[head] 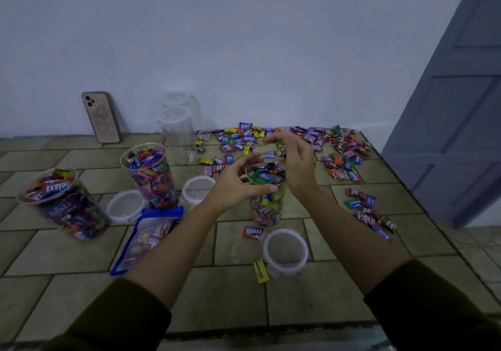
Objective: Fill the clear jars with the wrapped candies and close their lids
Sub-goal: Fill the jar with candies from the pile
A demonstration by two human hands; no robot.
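1. An open jar, filled with wrapped candies nearly to its rim, is found upright near the middle of the desk.
2. The left hand is clasped round the open jar's upper part, with the thumb laid across the near side and the fingers curled behind the rim.
3. The right hand is held over the jar's mouth with its fingers curved downward. Whether a candy is pinched cannot be told.
4. Loose candies are spread along the far edge and toward the right edge.
5. Two filled jars are noted unlidded toward the left edge, and two empty jars at the far edge.
6. Three lids are laid flat on the desk.
7. A phone is propped against the wall.
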